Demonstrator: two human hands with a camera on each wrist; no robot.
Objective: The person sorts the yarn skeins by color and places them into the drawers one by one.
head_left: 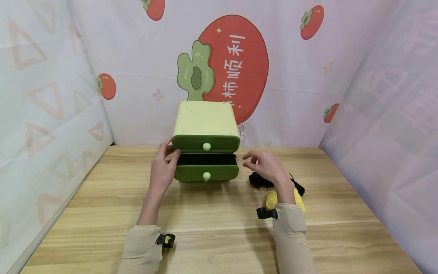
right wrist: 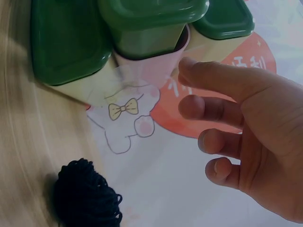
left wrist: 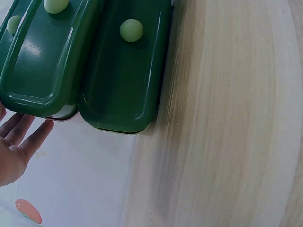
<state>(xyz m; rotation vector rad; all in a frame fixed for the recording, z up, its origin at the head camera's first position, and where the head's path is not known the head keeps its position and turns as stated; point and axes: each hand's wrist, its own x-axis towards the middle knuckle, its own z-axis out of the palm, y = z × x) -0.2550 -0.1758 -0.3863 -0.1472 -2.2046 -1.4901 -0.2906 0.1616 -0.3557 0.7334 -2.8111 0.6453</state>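
A small drawer cabinet with a cream top and green fronts stands at the back middle. Its middle drawer is pulled partway out, its inside dark. Above it, the top drawer is closed; the bottom drawer shows in the left wrist view. My left hand is at the cabinet's left side, thumb and fingers spread near the drawers; whether it touches is hard to tell. To the right of the cabinet, my right hand hovers with loosely bent fingers and holds nothing.
Black yarn and yellow yarn lie on the wooden table, partly under my right wrist. A printed cloth hangs behind the cabinet, with cloth walls on both sides.
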